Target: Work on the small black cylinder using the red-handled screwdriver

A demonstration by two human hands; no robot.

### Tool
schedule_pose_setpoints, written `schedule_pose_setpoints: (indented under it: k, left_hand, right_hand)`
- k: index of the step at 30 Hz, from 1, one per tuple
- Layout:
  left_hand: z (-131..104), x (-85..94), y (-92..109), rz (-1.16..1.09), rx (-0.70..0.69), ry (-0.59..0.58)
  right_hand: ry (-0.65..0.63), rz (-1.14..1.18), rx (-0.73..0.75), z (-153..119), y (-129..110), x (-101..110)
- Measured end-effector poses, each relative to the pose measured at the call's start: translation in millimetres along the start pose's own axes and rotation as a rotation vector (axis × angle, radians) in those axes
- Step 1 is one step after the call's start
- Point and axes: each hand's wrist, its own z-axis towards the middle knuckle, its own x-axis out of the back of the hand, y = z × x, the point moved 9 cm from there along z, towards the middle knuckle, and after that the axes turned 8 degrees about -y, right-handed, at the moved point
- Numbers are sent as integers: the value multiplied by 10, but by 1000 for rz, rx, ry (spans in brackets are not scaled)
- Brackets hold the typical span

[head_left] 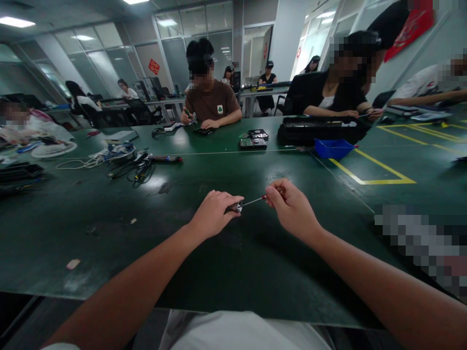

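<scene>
Left fingers [229, 199] are curled tight round a small dark tool handle [235, 207]; only its silver tip pokes out past the thumb side. A thin metal shaft [251, 201] runs from that tip toward my right. Right fingertips [272, 194] are pinched together on the shaft's far end, where I see a bit of red; what the red part is I cannot tell. So the piece spans the gap between both grips, held just above the green table [255, 253].

Left hand [215, 214] sits knuckles up; right hand [292, 209] likewise, wrist angled inward.

Beyond the shaft, farther across the table: a circuit board [253, 143], and to its right a blue tray [332, 148]. Left of the board, a tangle of cables [134, 167]. A person in a brown shirt [210, 104] sits opposite.
</scene>
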Motion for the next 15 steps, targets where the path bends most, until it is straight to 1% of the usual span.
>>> schedule_pose_setpoints:
  k: [4, 8, 11, 15]
  left_hand:
    - [6, -42, -11, -38, 6, -24]
    - [15, -54, -27, -58, 18, -34]
    - [13, -39, -47, -116, 24, -17]
    - [-1, 2, -85, -206, 47, 35]
  right_hand:
    - [12, -111, 28, -10, -93, 24]
    - [38, -176, 38, -13, -137, 60]
    - [55, -189, 36, -12, -132, 78]
    - [66, -199, 39, -16, -122, 91]
